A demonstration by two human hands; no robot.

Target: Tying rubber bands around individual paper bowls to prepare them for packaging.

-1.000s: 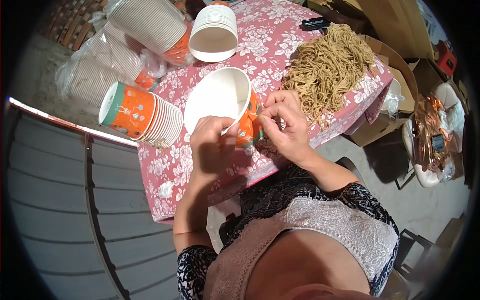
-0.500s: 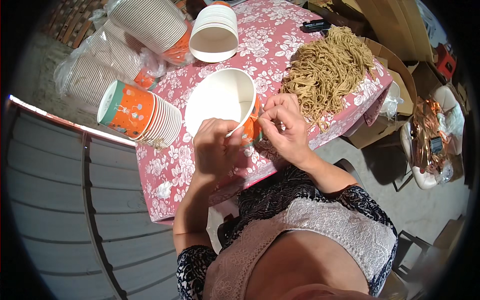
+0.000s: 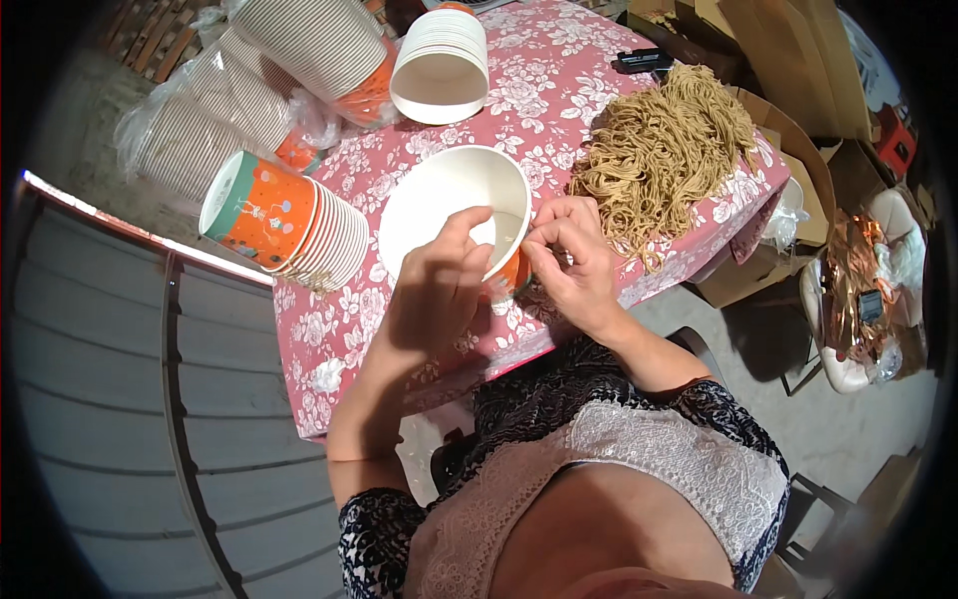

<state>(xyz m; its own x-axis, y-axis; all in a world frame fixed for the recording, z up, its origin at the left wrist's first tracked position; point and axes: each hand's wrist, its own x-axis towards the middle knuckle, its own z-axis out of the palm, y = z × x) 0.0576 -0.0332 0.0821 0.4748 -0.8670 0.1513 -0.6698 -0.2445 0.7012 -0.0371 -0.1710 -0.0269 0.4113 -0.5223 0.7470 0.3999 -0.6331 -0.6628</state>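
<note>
A white-lined paper bucket (image 3: 439,190) with an orange outside lies tipped on the table in front of me, its mouth turned up toward me. My left hand (image 3: 439,285) is over its near rim, with forefinger and thumb apart and nothing seen between them. At the bucket's right side, the fingertips of my right hand (image 3: 577,265) are pinched together close to the orange wall. Whatever they pinch is too small or hidden to make out. To the right lies a heap of tan cords (image 3: 669,160), a little beyond my right hand.
On the left lies a stack of orange and green paper buckets (image 3: 284,222). Behind it are plastic-wrapped bucket stacks (image 3: 215,110) and another white stack (image 3: 440,70). A black object (image 3: 642,62) sits by the cords on the floral tablecloth (image 3: 344,339). Cardboard boxes (image 3: 798,60) stand at right.
My left hand has let go of the bucket's rim, its forefinger lifting away from the thumb. My right hand stays pinched at the bucket's side. The view has shifted slightly.
</note>
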